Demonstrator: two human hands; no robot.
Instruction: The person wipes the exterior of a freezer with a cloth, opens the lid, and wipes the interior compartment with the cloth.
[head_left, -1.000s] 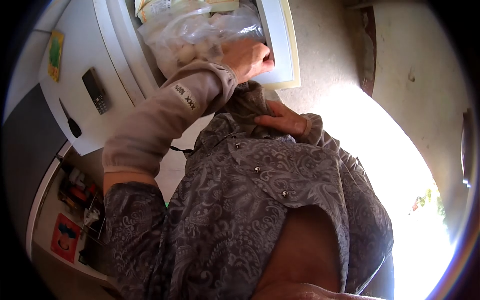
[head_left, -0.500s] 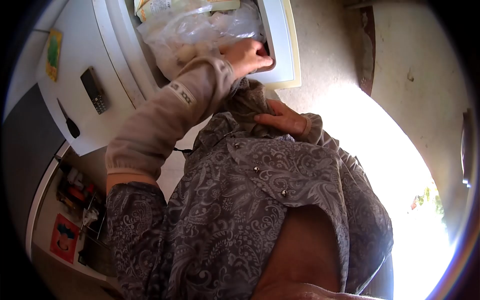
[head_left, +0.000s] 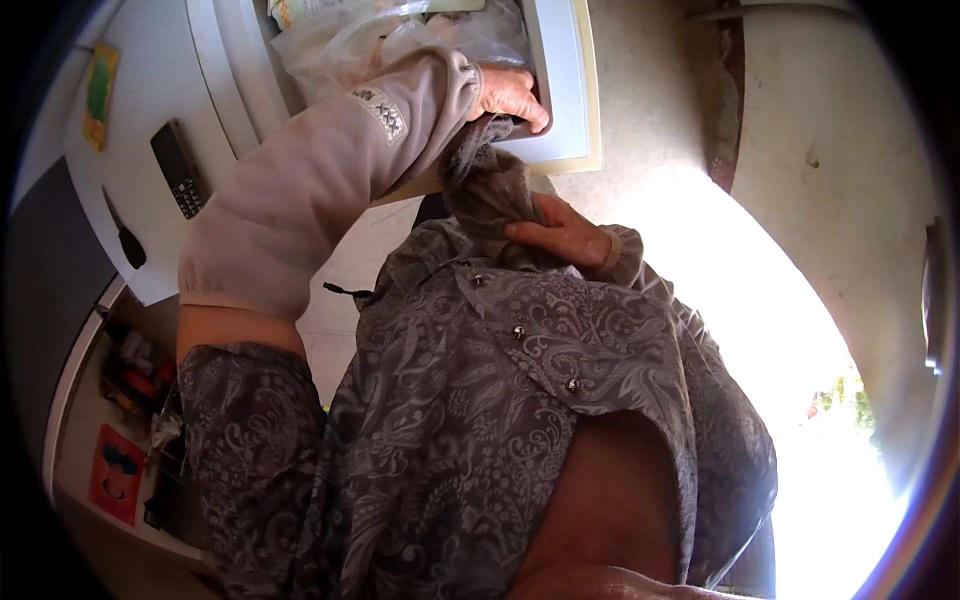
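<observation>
Your right hand (head_left: 565,238) clutches the cloth (head_left: 492,190). Your left hand (head_left: 508,95) meets the container (head_left: 563,90) rim; its grip is unclear.

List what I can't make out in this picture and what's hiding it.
All in the head view:
Plastic bag: contents obscured by crumpled plastic and the left sleeve, cut off at the top edge.
Right hand: most fingers hidden by the cloth.
Left hand: whether it grips the cloth, hidden by its own back.
Phone: key markings too small.
Bright patch: details lost in glare.
</observation>
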